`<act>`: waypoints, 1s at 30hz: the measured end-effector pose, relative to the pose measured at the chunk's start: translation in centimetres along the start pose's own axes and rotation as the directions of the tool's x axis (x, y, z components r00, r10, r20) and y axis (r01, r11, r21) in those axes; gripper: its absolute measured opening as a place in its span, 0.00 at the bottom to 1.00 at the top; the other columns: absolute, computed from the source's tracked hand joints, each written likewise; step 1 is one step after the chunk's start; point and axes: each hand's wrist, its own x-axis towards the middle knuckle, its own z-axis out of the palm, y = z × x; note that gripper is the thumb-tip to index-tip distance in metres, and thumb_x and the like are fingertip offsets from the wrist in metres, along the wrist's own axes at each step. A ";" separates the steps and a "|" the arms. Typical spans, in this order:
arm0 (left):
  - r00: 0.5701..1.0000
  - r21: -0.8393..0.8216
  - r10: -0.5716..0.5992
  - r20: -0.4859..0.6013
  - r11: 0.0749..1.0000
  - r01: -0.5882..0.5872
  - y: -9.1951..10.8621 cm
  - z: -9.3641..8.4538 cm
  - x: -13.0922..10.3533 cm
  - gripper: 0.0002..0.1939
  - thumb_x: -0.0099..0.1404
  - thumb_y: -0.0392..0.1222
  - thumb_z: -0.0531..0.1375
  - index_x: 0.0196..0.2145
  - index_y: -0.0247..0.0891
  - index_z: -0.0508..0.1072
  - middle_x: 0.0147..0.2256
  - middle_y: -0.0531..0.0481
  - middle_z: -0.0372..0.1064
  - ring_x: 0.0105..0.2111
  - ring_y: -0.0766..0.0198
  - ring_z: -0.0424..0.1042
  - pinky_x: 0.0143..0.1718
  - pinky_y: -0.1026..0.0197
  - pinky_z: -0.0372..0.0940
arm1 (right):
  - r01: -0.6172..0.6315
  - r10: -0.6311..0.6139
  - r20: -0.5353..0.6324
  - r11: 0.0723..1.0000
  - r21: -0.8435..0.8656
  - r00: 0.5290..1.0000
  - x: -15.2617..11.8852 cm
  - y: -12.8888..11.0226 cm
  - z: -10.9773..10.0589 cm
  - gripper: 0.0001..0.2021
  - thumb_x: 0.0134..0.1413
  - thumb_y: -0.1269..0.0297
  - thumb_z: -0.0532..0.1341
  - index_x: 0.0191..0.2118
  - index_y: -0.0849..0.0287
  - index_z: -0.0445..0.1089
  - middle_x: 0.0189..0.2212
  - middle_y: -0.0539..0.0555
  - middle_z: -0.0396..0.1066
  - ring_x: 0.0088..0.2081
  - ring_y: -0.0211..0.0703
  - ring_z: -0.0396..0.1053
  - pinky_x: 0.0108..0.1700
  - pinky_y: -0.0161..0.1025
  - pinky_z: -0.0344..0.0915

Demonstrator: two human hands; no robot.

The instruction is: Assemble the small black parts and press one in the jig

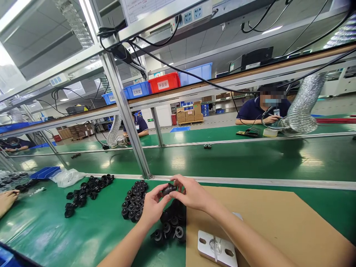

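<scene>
Between my two hands is a small black ribbed round part (pixel 168 189), gripped at its left end by my left hand (pixel 154 203) and at its right end by my right hand (pixel 190 191). Both hands have fingers and thumb closed on it, above the green mat. Just left of my left hand, black cylindrical parts (pixel 134 202) stand packed in rows. Below my hands lies a loose pile of black parts with round flanges (pixel 167 228). Under my right forearm, a metal fixture block (pixel 204 252) with slots rests on a cardboard sheet (pixel 267 222).
Another heap of black parts (pixel 80 196) lies to the left, near a clear plastic bag (pixel 68 177) and a blue tray (pixel 45 172). At the far left edge is another person's hand (pixel 7 202). A metal post (pixel 125 111) rises ahead; a co-worker (pixel 264 107) sits across the conveyor.
</scene>
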 end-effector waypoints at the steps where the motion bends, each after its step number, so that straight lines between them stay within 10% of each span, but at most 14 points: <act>1: 1.000 -0.007 -0.006 -0.002 1.000 0.006 0.0 0.0 0.0 0.26 0.62 0.55 0.72 0.52 0.36 0.81 0.51 0.38 0.80 0.51 0.45 0.80 0.55 0.46 0.76 | 0.047 -0.047 0.022 0.999 -0.013 0.999 0.0 -0.1 -0.2 0.16 0.63 0.64 0.68 0.55 0.50 0.71 0.43 0.52 0.77 0.39 0.46 0.73 0.41 0.40 0.66; 5: 0.999 -0.018 -0.010 0.036 1.000 0.010 0.1 0.0 0.1 0.26 0.62 0.54 0.72 0.53 0.36 0.81 0.51 0.39 0.80 0.51 0.45 0.80 0.57 0.46 0.75 | 0.193 -0.181 0.116 0.976 -0.102 0.977 0.0 -0.2 -0.5 0.16 0.64 0.72 0.62 0.55 0.50 0.73 0.50 0.55 0.75 0.48 0.50 0.72 0.49 0.42 0.66; 15: 0.994 0.177 0.101 0.047 0.978 -0.107 0.2 -0.1 -0.4 0.18 0.66 0.47 0.69 0.52 0.41 0.81 0.47 0.44 0.81 0.46 0.52 0.79 0.50 0.53 0.76 | -0.023 0.051 0.091 0.957 -0.290 0.995 -0.2 -0.2 0.6 0.07 0.69 0.59 0.61 0.46 0.57 0.72 0.36 0.57 0.79 0.37 0.51 0.74 0.35 0.40 0.57; 19: 0.989 0.172 0.103 0.105 0.978 -0.120 -0.1 0.0 -0.5 0.17 0.66 0.45 0.69 0.52 0.41 0.81 0.47 0.44 0.81 0.47 0.52 0.79 0.52 0.53 0.74 | -0.086 0.138 0.079 0.883 -0.462 0.987 0.0 -0.4 0.3 0.23 0.75 0.51 0.54 0.31 0.57 0.74 0.29 0.57 0.77 0.31 0.50 0.73 0.32 0.41 0.53; 24: 1.000 0.000 0.011 0.026 1.000 -0.011 -0.6 -0.2 -0.1 0.22 0.66 0.50 0.69 0.54 0.39 0.79 0.51 0.41 0.80 0.50 0.50 0.80 0.54 0.52 0.75 | 0.048 -0.039 0.047 0.977 -0.207 0.998 0.0 -0.7 -0.8 0.12 0.74 0.56 0.57 0.55 0.51 0.72 0.48 0.54 0.79 0.44 0.50 0.75 0.42 0.40 0.62; 30: 0.990 0.111 0.137 -0.015 0.985 -0.135 0.1 -0.1 -0.4 0.17 0.65 0.45 0.71 0.50 0.41 0.81 0.47 0.44 0.81 0.48 0.52 0.80 0.54 0.52 0.75 | 0.077 -0.076 0.032 0.997 -0.027 0.997 -0.1 -0.5 0.0 0.08 0.65 0.63 0.66 0.49 0.53 0.75 0.42 0.52 0.78 0.42 0.48 0.73 0.43 0.39 0.64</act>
